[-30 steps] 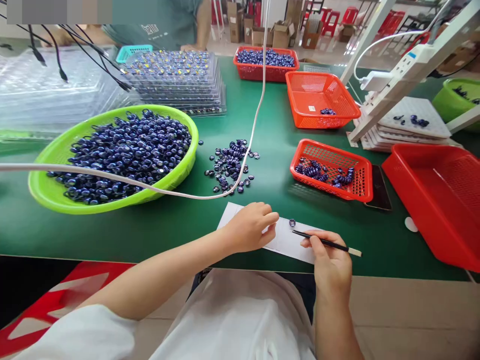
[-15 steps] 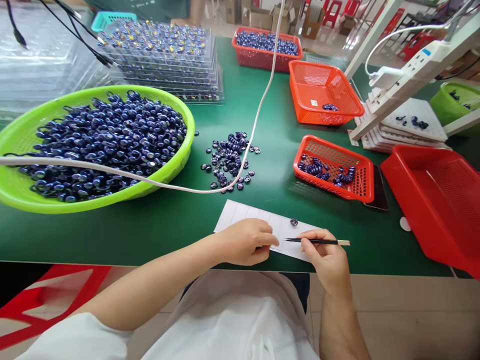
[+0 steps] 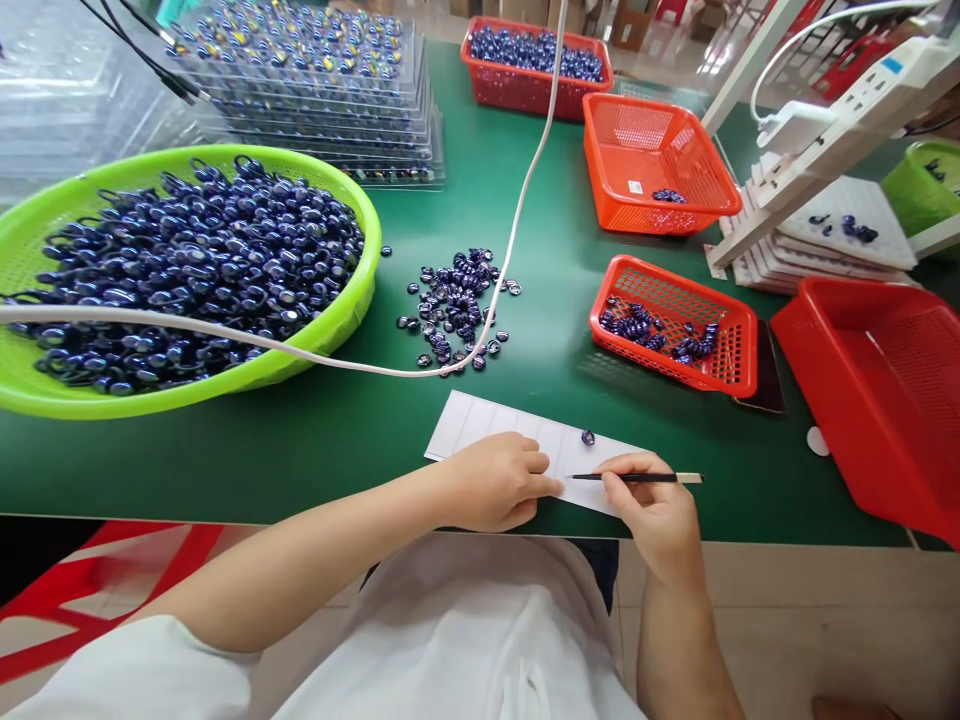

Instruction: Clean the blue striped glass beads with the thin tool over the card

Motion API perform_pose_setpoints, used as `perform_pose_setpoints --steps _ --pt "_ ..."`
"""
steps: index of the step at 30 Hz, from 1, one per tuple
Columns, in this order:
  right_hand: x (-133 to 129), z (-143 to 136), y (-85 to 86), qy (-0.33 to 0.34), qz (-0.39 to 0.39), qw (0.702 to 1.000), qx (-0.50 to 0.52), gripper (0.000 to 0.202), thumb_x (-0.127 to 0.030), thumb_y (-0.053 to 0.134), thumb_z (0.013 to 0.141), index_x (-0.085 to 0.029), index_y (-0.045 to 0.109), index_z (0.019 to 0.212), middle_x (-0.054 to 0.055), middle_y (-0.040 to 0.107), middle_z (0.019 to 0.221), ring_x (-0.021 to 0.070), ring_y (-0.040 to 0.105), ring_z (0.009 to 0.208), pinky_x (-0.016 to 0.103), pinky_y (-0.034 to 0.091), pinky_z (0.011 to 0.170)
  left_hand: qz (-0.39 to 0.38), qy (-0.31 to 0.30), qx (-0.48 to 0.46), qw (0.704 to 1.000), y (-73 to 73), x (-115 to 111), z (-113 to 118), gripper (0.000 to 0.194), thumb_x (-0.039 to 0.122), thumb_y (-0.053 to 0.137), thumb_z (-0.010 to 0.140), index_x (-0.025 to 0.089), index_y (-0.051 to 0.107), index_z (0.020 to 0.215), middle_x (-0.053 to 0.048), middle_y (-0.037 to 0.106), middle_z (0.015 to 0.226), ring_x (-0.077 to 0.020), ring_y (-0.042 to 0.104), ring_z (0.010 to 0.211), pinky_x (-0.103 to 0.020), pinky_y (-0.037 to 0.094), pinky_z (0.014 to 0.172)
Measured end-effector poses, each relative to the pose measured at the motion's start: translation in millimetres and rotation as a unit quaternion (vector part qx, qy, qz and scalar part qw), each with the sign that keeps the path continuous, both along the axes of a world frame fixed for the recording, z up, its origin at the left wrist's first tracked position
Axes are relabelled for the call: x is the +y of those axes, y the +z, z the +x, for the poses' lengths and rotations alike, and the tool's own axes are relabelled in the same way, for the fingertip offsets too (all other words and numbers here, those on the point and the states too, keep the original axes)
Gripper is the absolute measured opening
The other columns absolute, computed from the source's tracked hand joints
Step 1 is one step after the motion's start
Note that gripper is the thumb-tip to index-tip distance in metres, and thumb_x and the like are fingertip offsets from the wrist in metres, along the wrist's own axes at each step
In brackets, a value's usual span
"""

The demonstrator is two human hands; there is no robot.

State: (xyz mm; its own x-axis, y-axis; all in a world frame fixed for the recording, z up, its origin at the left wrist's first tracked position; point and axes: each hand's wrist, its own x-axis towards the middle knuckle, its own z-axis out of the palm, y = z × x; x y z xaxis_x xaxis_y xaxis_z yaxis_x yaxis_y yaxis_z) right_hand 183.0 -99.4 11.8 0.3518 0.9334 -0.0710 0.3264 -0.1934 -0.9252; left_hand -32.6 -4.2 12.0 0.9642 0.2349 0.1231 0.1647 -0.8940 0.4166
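White lined sheet [image 3: 559, 445], flat and aslant near the front edge of a broad green tabletop [image 3: 360, 440]. At left, a big lime-green basin [image 3: 360, 300] heaped with glossy dark-blue beaded loops; behind it, a stack of clear trays [image 3: 420, 160] full of shiny beads. Far right, a deep red bin [image 3: 847, 415]. Left of that, toward the back, an orange basket [image 3: 630, 215] with a few dark pieces, and nearer, a smaller perforated basket [image 3: 671, 370] with two clusters. Between basin and baskets, a scatter of loose beads [image 3: 457, 290], with a white cable [image 3: 375, 370] across its near side. Over the sheet, left hand [image 3: 502, 482] half curled, index fingertip down on the paper (anything pinched beneath, impossible to tell). Opposite, right hand [image 3: 660, 515] closed in a pen-like grip round a slender black tool [image 3: 664, 478], point just beside the left index fingertip. Smallest, one dark-blue ring-shaped bead [image 3: 588, 438], alone at the sheet's far edge.
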Motion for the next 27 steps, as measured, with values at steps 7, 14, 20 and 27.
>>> perform_pose_setpoints --steps 7,14,20,27 --pt "-2.3 0.4 -2.5 -0.039 0.012 0.999 0.005 0.013 -0.035 0.072 0.080 -0.023 0.068 0.077 0.004 0.071 0.084 0.0182 0.066 0.078 0.028 0.052 0.067 0.003 0.000 0.008 1.000 0.7 -0.4 0.3 0.032 0.015 0.056 0.087 0.020 0.069 0.115 -0.006 0.060 0.077 -0.0211 0.052 0.068 -0.034 0.040 0.061" --pt "-5.1 -0.6 -4.6 -0.084 0.052 0.994 0.050 0.016 -0.036 0.074 0.079 -0.022 0.065 0.077 0.004 0.071 0.083 0.0173 0.066 0.074 0.027 0.052 0.062 0.010 0.006 -0.005 1.000 -1.7 -0.7 0.1 0.029 0.015 0.057 0.087 0.020 0.070 0.112 -0.006 0.060 0.078 -0.0213 0.054 0.070 -0.035 0.042 0.063" --pt "-4.7 0.1 -6.0 -0.038 0.024 0.999 0.018 0.017 -0.038 0.073 0.081 -0.022 0.069 0.080 0.004 0.070 0.085 0.0158 0.063 0.070 0.027 0.051 0.061 0.014 0.007 -0.010 1.000 -1.9 -0.3 0.5 0.032 0.014 0.056 0.086 0.021 0.070 0.113 -0.006 0.060 0.077 -0.0208 0.054 0.069 -0.035 0.042 0.062" --pt "2.6 3.6 -2.9 -0.001 0.010 0.999 0.031 0.024 -0.044 0.074 0.080 -0.022 0.068 0.079 0.003 0.067 0.081 0.0150 0.060 0.070 0.026 0.049 0.062 0.018 0.006 -0.006 1.000 -1.1 -0.1 0.7 0.033 0.014 0.055 0.086 0.022 0.071 0.114 -0.006 0.060 0.077 -0.0208 0.053 0.068 -0.035 0.042 0.062"
